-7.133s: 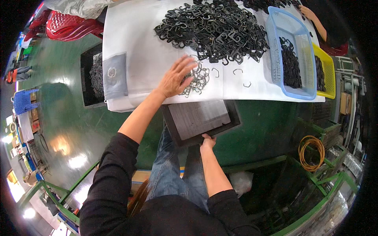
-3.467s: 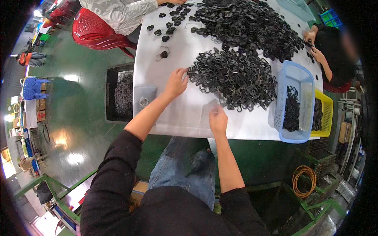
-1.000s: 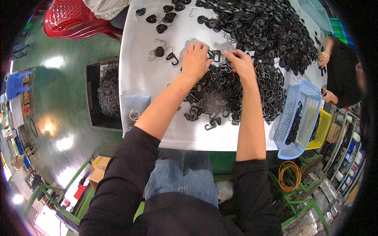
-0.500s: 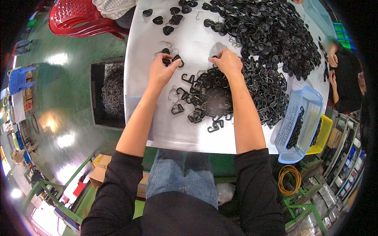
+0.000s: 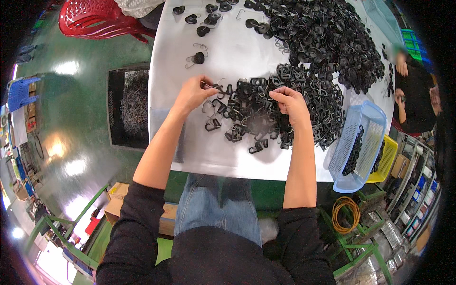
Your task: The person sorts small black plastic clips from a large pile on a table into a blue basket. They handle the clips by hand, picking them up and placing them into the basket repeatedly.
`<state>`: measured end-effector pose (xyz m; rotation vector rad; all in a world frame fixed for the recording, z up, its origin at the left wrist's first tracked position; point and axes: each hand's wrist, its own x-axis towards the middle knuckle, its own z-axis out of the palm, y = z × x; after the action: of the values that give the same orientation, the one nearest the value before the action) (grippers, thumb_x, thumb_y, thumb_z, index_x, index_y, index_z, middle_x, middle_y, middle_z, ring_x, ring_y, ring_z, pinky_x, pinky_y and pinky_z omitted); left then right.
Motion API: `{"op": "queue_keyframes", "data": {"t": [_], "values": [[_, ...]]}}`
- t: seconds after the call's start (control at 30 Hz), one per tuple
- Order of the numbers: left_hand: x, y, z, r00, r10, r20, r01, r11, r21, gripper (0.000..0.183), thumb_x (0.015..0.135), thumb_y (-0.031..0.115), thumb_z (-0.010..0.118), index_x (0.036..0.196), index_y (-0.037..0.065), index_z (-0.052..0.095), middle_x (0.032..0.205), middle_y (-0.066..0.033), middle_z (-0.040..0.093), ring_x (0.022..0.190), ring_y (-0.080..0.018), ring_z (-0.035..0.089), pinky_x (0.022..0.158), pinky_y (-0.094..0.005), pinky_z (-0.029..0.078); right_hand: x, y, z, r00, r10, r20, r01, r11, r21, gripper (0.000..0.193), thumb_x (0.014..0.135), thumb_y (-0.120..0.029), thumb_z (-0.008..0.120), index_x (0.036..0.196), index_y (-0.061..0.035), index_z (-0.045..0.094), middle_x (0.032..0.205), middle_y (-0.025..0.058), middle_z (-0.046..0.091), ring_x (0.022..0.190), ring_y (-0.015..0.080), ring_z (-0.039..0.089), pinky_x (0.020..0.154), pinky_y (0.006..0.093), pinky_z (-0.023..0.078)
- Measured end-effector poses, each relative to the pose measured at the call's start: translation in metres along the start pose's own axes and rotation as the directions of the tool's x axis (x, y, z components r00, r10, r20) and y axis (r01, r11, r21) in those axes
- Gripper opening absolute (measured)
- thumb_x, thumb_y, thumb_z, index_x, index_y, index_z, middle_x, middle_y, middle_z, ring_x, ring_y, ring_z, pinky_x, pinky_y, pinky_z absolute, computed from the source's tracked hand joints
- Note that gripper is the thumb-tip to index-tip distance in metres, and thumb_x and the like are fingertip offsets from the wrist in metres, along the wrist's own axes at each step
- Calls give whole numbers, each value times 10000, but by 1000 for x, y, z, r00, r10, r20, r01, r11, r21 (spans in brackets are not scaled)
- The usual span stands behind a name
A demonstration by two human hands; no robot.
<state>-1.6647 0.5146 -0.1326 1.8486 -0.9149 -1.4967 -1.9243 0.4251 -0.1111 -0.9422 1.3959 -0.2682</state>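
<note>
My left hand (image 5: 194, 95) pinches a black hook-shaped clip (image 5: 219, 90) between thumb and fingers, at the left edge of a heap of similar black clips (image 5: 247, 108). Above that heap is my right hand (image 5: 293, 104), thumb and fingers brought together. Whether a piece is between them cannot be made out against the dark heap. Beyond my left hand, a round black piece with thin wire (image 5: 198, 58) lies on the white tabletop (image 5: 171, 61). Farther off, several more such round pieces (image 5: 203, 31) lie scattered.
A large pile of round black pieces (image 5: 327, 40) covers the far right. At the table's right edge are a blue basket (image 5: 363, 142) and a yellow one (image 5: 390, 159). Another person (image 5: 418, 99) is at the right. A dark crate (image 5: 116, 109) of wire stands left.
My left hand has come nearer and slightly left, to the heap's edge. The right has moved right and nearer, over the clips. Round pieces near the left hand now show uncovered.
</note>
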Motion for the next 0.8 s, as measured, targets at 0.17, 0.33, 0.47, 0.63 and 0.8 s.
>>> {"op": "queue_keyframes", "data": {"t": [0.17, 0.33, 0.47, 0.63, 0.8], "values": [[-7, -8, 7, 987, 133, -87, -130, 991, 45, 209, 775, 194, 653, 889, 20, 648, 706, -36, 620, 611, -91, 516, 548, -232, 403, -10, 9, 22, 870, -476, -126, 315, 734, -601, 195, 691, -220, 666, 821, -78, 640, 704, 113, 612, 686, 275, 597, 629, 362, 450], [-20, -11, 8, 992, -73, 104, 93, 976, -197, 241, 840, 254, 595, 942, 42, 644, 709, -6, 610, 612, -67, 498, 530, -196, 369, 9, -8, 70, 815, -563, 135, 370, 327, -869, 287, 681, -277, 705, 880, -95, 606, 903, 99, 627, 827, 281, 614, 703, 392, 478], [-40, -6, -2, 989, -96, 115, 150, 641, -753, 234, 847, 252, 589, 990, 68, 601, 883, -37, 620, 826, -122, 592, 626, -232, 469, 13, -14, 71, 896, -413, 166, 308, 306, -901, 253, 680, -251, 702, 837, -65, 634, 880, 111, 639, 831, 283, 615, 709, 384, 482], [-29, -9, 14, 996, -91, 17, 86, 836, -542, 258, 842, 304, 579, 945, 69, 606, 865, -45, 626, 793, -167, 609, 632, -265, 483, 1, 0, 34, 899, -425, 106, 416, 752, -511, 196, 709, -209, 669, 825, -52, 648, 769, 135, 637, 735, 255, 605, 660, 331, 464], [-9, -15, 59, 873, 403, -274, -287, 880, 378, 287, 769, 310, 643, 894, 52, 620, 822, -118, 632, 693, -252, 616, 611, -350, 476, -2, 8, 35, 904, -428, 20, 336, 680, -652, 281, 719, -236, 684, 920, -51, 619, 678, 52, 568, 602, 152, 514, 583, 281, 419]]}}
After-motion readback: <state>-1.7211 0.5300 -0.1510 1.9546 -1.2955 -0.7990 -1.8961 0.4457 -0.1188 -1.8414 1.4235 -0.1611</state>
